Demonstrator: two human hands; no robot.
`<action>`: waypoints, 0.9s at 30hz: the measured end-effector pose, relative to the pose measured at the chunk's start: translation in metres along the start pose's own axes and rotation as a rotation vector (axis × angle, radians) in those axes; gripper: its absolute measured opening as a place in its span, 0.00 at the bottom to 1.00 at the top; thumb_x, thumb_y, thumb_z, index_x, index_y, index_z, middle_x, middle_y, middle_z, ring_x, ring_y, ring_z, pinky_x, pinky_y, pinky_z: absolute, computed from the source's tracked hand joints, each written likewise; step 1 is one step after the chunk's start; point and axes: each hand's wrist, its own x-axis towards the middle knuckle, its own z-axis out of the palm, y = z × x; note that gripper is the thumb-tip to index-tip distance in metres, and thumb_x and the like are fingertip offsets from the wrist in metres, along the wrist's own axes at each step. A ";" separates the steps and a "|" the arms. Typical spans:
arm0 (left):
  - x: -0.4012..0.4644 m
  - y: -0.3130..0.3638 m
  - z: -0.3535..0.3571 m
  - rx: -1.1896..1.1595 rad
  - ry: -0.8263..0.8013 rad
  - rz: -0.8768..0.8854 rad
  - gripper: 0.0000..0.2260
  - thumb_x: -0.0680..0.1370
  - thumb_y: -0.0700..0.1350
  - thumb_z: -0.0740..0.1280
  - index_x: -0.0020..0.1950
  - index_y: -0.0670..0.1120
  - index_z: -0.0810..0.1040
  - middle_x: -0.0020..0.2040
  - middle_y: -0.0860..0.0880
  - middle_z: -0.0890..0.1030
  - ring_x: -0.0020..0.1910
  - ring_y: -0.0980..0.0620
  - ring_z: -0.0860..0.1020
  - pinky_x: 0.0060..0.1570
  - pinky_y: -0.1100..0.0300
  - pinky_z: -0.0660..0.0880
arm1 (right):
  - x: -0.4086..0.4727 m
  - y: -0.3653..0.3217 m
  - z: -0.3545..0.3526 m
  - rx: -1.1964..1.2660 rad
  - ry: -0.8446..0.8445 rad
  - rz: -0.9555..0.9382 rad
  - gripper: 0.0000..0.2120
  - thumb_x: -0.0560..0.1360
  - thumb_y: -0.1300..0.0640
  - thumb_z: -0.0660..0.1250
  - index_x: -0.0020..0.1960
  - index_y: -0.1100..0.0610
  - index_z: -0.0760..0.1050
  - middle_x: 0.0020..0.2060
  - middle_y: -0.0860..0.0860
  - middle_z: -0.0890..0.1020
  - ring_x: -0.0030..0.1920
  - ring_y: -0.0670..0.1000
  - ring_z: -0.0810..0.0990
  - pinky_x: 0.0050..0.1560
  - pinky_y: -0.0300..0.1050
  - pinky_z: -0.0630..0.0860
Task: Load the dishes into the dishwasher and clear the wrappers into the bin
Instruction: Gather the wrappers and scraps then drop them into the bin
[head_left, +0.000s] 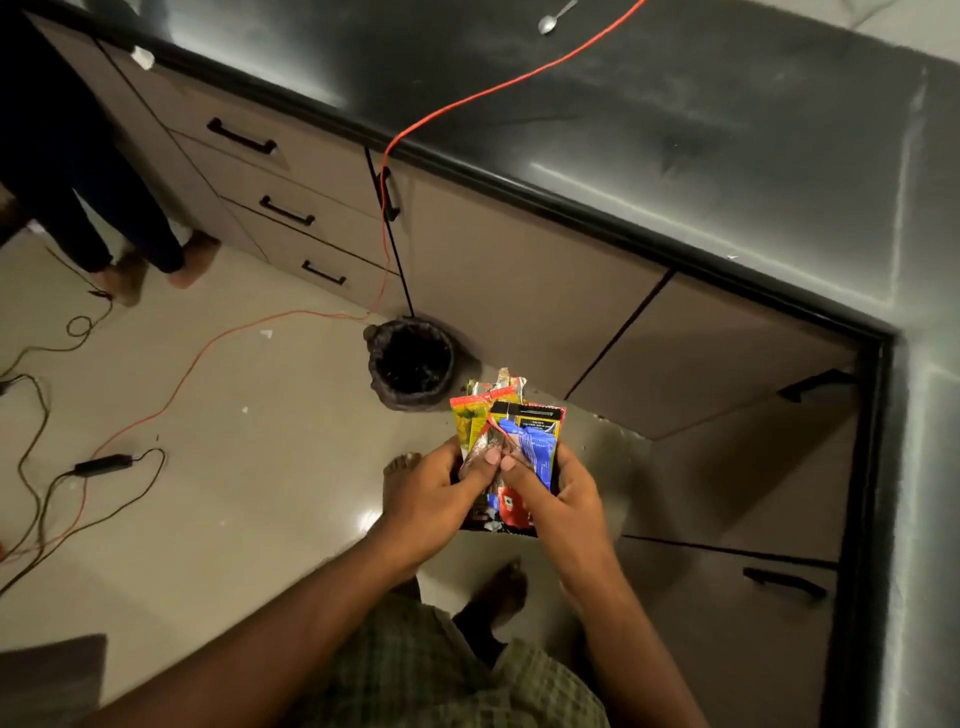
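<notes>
A bunch of colourful snack wrappers, yellow, blue, red and silver, is held upright in front of me over the floor. My left hand grips the bunch from the left, thumb pressed on its front. My right hand grips it from the right, thumb meeting the left one. A small round bin lined with a black bag stands on the floor just beyond and left of the wrappers, against the cabinets. A spoon lies on the far part of the dark countertop.
Brown drawers and cabinet doors run under the L-shaped counter. A red cable drops from the counter across the floor. More cables and a black adapter lie at the left. Another person's legs stand at the far left.
</notes>
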 end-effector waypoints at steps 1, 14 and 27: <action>0.007 -0.004 -0.006 -0.020 0.015 -0.014 0.21 0.78 0.70 0.65 0.64 0.61 0.80 0.57 0.55 0.87 0.57 0.53 0.86 0.62 0.43 0.80 | 0.010 0.006 0.006 -0.008 -0.005 0.017 0.14 0.81 0.57 0.72 0.66 0.53 0.79 0.55 0.51 0.88 0.54 0.54 0.88 0.52 0.49 0.85; 0.149 -0.112 -0.088 -0.180 0.168 -0.279 0.11 0.83 0.57 0.67 0.65 0.59 0.80 0.58 0.53 0.86 0.57 0.52 0.86 0.60 0.44 0.82 | 0.178 0.108 0.086 -0.099 -0.025 0.298 0.11 0.82 0.56 0.70 0.64 0.50 0.80 0.55 0.49 0.88 0.54 0.54 0.88 0.54 0.56 0.86; 0.361 -0.181 -0.174 -0.216 0.255 -0.418 0.12 0.81 0.50 0.73 0.62 0.49 0.80 0.56 0.48 0.85 0.51 0.51 0.85 0.49 0.57 0.84 | 0.397 0.215 0.165 -0.014 0.179 0.545 0.06 0.83 0.57 0.67 0.56 0.54 0.83 0.48 0.53 0.88 0.47 0.50 0.88 0.53 0.48 0.84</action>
